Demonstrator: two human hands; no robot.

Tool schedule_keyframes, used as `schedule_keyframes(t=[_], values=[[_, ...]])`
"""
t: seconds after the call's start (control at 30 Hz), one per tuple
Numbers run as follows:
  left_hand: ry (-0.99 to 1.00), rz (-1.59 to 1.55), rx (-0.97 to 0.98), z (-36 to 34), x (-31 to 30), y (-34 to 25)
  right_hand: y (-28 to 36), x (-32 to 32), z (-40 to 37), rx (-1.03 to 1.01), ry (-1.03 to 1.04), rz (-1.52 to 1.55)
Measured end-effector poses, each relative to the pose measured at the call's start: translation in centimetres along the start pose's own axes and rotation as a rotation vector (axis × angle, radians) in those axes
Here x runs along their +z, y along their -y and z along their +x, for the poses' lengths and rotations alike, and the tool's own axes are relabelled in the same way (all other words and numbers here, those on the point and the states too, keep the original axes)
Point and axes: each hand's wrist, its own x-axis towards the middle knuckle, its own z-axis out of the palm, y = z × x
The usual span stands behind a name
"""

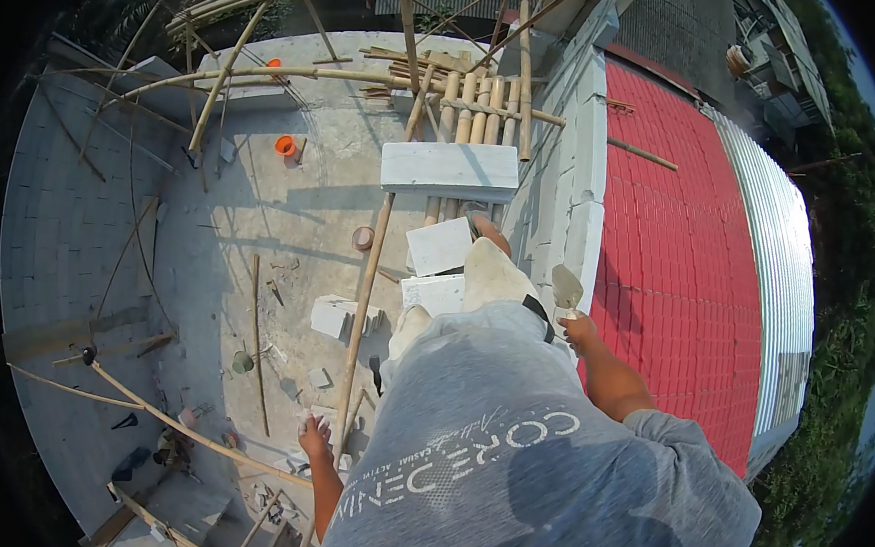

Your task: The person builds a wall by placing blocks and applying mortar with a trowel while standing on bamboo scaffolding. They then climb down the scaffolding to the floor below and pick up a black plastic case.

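My right hand is closed round the handle of a trowel. The trowel's blade points up and away from me, beside the pale block wall. My left hand is out to the left with its fingers apart and nothing visible in it. A long bamboo pole passes close to that hand. Just ahead of my legs lie two white blocks, one tilted and one nearer. Beyond them, a longer white block rests across bamboo poles.
Far below on the left is a concrete floor with an orange bucket, stacked blocks and loose debris. Bamboo scaffold poles cross the left side. A red roof lies beyond the wall on the right.
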Motion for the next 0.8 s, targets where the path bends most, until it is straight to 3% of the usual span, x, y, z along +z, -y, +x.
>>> schedule_keyframes(t=[0.17, 0.2, 0.33, 0.43, 0.63, 0.8], values=[[-0.084, -0.076, 0.03, -1.0, 10.2, -3.7, 11.8, -3.6, 4.4, -0.092, -0.008, -0.051], [-0.029, -0.048, 0.074, -1.1, 13.0, -5.5, 14.1, -4.1, 5.2, -0.109, -0.055, -0.067], [0.153, 0.109, 0.296, -2.8, 25.1, -17.5, 21.1, -5.6, 9.9, -0.225, -0.079, -0.029], [0.263, 0.16, 0.537, -3.8, 34.1, -27.9, 25.7, -7.5, 11.4, -0.166, 0.002, -0.007], [0.282, 0.114, 0.862, -9.8, 52.7, -48.0, 27.6, -9.9, 15.4, -0.121, 0.016, 0.093], [0.476, 0.143, 1.147, -14.9, 60.3, -55.2, 27.9, -13.9, 16.5, -0.015, 0.04, 0.073]])
